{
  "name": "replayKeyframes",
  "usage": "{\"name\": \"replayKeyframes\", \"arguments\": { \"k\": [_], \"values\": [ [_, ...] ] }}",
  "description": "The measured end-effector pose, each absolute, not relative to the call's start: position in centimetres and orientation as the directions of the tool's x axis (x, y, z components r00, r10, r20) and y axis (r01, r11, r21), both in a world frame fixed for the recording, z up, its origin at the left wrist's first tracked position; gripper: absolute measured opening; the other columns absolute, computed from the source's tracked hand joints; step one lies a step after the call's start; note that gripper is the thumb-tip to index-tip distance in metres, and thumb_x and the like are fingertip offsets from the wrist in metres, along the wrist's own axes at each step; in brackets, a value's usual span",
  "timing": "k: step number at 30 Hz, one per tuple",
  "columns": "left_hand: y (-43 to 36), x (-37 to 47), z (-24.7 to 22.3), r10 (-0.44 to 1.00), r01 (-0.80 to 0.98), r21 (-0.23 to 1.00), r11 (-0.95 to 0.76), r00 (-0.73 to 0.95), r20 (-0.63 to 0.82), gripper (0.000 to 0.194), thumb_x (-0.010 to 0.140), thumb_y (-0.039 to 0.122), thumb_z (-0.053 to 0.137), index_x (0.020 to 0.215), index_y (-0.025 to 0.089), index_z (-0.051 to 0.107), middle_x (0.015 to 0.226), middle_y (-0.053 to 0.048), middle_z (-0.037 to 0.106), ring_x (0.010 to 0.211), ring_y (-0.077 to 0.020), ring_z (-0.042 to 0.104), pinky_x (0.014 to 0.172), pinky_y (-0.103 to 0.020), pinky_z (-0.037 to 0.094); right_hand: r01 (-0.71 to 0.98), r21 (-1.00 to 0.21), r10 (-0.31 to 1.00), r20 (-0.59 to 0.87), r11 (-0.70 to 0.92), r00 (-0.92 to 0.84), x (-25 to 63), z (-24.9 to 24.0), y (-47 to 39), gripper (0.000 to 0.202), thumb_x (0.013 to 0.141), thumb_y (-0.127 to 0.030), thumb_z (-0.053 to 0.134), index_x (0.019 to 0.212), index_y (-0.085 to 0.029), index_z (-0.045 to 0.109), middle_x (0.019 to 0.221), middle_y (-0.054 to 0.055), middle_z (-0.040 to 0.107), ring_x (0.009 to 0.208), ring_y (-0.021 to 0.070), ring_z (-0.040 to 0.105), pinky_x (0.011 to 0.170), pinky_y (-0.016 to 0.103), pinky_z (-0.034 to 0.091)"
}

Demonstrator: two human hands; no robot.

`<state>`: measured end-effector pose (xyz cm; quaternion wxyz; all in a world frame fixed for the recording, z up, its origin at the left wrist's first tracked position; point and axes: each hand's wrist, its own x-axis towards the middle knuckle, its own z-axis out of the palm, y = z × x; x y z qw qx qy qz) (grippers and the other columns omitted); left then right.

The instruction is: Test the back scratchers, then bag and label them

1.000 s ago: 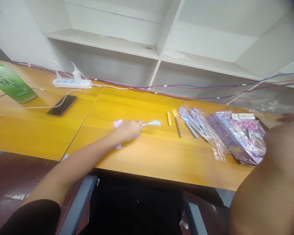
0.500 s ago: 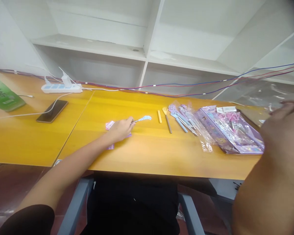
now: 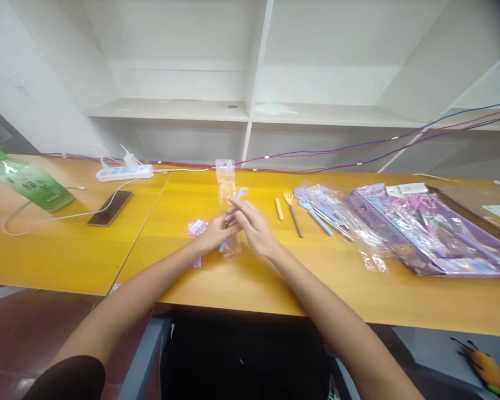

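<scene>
My left hand (image 3: 218, 232) is closed around a small blue hand-shaped scratcher (image 3: 242, 193), whose head shows above the fingers and whose lower end shows beneath. A clear plastic bag (image 3: 226, 180) lies upright along the table under both hands. Over the bag, my right hand (image 3: 255, 226) meets the left one, its fingers extended and touching the left fingers; whether it pinches anything is hidden. Pink and purple printed cards (image 3: 198, 227) lie beside and below my left hand.
To the right lie a yellow stick (image 3: 279, 209), a yellow-headed scratcher (image 3: 294, 215), blue and purple scratchers (image 3: 316, 218), plastic bags and a purple box (image 3: 400, 253). A phone (image 3: 110, 209), power strip (image 3: 125, 173) and green bottle (image 3: 35, 183) are left.
My right hand has come from the far right to meet my left hand. A clear bag now lies beneath them. The scratcher has turned more upright, and the camera view has shifted.
</scene>
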<state>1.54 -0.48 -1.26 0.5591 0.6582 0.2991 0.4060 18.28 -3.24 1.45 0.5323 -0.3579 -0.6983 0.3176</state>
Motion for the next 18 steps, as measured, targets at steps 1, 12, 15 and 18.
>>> {"name": "replayKeyframes", "arguments": {
  "k": [1,12,15,18],
  "values": [
    [-0.5,1.5,-1.2,0.848,-0.071,0.980,-0.186,0.492,0.196,0.060,0.088,0.060,0.079,0.128,0.016,0.072,0.115,-0.011,0.074,0.102,-0.0219,0.068,0.092,-0.034,0.054,0.073,-0.837,0.836,0.527,0.542,-0.153,18.1,0.9,-3.3,0.040,0.109,-0.052,0.050,0.129,-0.026,0.072,0.109,0.007,0.068,0.090,0.0199,0.069,0.088,0.040,0.058],
    [-0.7,1.0,-1.3,0.741,0.004,1.000,0.021,0.671,-0.018,0.044,0.098,0.059,0.062,0.117,0.021,0.073,0.100,-0.005,0.068,0.053,-0.0053,0.034,0.048,-0.021,0.031,-0.129,-0.982,0.986,0.150,0.140,-0.071,19.8,-1.3,-2.0,0.048,0.084,-0.069,0.078,0.097,-0.024,0.068,0.072,-0.004,0.057,0.066,0.0146,0.055,0.072,0.032,0.051],
    [-1.0,1.1,-0.8,0.733,0.042,0.996,-0.083,0.679,0.033,0.047,0.101,0.062,0.058,0.114,0.021,0.075,0.103,-0.007,0.071,0.059,-0.0087,0.046,0.055,-0.024,0.042,-0.171,-0.980,0.988,0.121,0.104,-0.091,18.7,-1.3,-2.4,0.047,0.087,-0.069,0.077,0.084,-0.023,0.065,0.060,-0.006,0.046,0.056,0.0124,0.046,0.062,0.030,0.045],
    [-1.1,1.1,-0.2,0.774,0.045,0.986,-0.159,0.626,0.096,0.049,0.102,0.064,0.055,0.114,0.021,0.074,0.111,-0.009,0.073,0.069,-0.0127,0.058,0.063,-0.027,0.049,-0.288,-0.939,0.982,0.169,0.188,0.089,19.3,-1.1,-2.0,0.046,0.083,-0.066,0.082,0.084,-0.023,0.066,0.075,-0.001,0.058,0.069,0.0138,0.054,0.065,0.028,0.048]
  ]
}}
